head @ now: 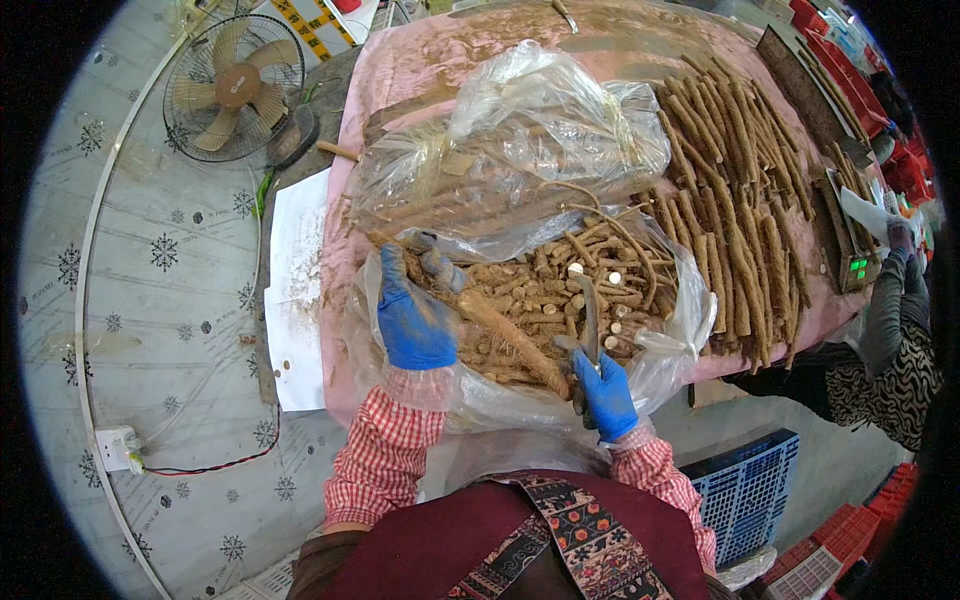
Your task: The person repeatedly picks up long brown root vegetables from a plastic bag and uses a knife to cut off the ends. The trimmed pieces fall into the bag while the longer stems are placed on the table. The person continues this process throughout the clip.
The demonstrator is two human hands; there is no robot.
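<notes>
My left hand, in a blue glove with grey, soiled fingertips, is closed around the upper part of a thick, hairy brown yam root. The root slants down to the right, its lower end close to my right hand. My right hand, gloved the same way, grips a knife with a curved blade that points away from me. Beneath both hands, an opened clear plastic bag holds a heap of short root pieces. Several pieces show white cut ends. Thin bent roots lie on the heap.
Long roots are stacked at the right, beside a scale with green digits. Another filled plastic bag sits behind on the pink-covered table. A fan stands left. A co-worker's arm reaches in at right.
</notes>
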